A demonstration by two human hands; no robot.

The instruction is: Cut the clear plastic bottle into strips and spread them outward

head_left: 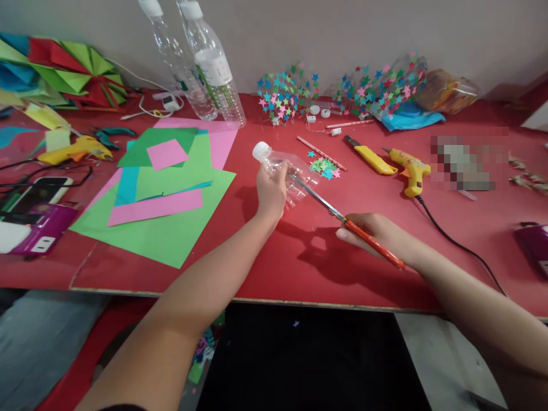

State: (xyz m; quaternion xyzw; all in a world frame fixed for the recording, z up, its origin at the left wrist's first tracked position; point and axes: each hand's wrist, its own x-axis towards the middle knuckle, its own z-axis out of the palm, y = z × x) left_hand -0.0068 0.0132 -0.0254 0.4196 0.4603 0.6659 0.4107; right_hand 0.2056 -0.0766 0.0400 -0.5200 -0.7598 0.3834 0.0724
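Observation:
My left hand (pixel 273 188) is closed round the neck end of a clear plastic bottle piece (pixel 302 165), its white cap (pixel 261 150) pointing up and to the left. In my right hand (pixel 379 234) is a pair of scissors (pixel 363 235) with orange-red handles. Their long metal blades reach left to the bottle piece, near the fingers of my left hand. Whether the blades are apart at the plastic is too small to tell. Behind the bottle piece lies a small heap of star-shaped paper cutouts (pixel 325 166), beside a patterned pencil (pixel 321 152).
Coloured paper sheets (pixel 171 245) cover the left side. Two upright plastic bottles (pixel 216 71) stand at the wall. A yellow utility knife (pixel 371 158) and a yellow glue gun (pixel 413 171) with a trailing cord lie right. Star-covered decorations (pixel 381 91) sit behind. The table's front edge (pixel 299 303) runs below my arms.

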